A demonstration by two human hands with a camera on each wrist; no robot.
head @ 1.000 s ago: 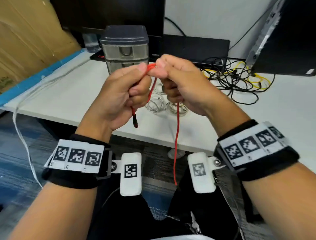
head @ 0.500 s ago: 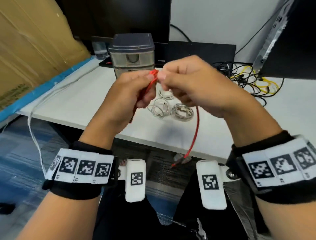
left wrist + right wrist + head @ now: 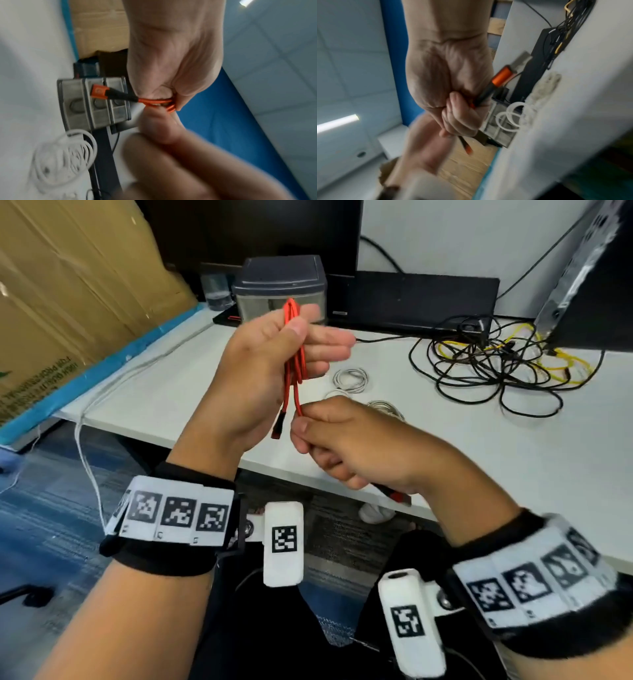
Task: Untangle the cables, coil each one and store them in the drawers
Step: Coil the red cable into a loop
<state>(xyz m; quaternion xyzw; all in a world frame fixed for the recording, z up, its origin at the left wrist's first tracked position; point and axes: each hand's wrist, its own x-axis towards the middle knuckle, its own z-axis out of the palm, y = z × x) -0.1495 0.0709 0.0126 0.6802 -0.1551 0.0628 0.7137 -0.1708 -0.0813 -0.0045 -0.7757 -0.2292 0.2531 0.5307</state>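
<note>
With my left hand (image 3: 274,361) pinching the folded red cable (image 3: 294,354) above the desk (image 3: 479,446) and my right hand (image 3: 356,446) gripping its tail, slackening either grip could spring the loops apart.

Right hand (image 3: 346,446) dropped below left hand (image 3: 274,354); red cable (image 3: 295,350) now folded.

White table (image 3: 513,460) carries drawers (image 3: 281,289), white coils (image 3: 350,379), perhaps three.
</note>
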